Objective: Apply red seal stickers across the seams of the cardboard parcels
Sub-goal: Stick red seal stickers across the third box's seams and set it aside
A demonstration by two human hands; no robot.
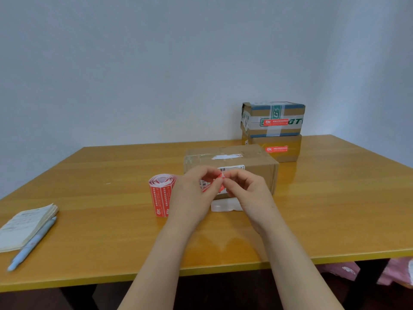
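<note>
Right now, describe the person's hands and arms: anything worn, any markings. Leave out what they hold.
The left hand and right hand are bare: no gloves, rings or watch show. Both forearms are bare as well; no sleeve, bracelet or marking is in view down to the picture's lower edge.

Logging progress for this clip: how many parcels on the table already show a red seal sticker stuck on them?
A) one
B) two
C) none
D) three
B: the upper stacked parcel bears a red seal sticker, and the lower stacked parcel bears a second sticker; the near parcel shows none.
</note>
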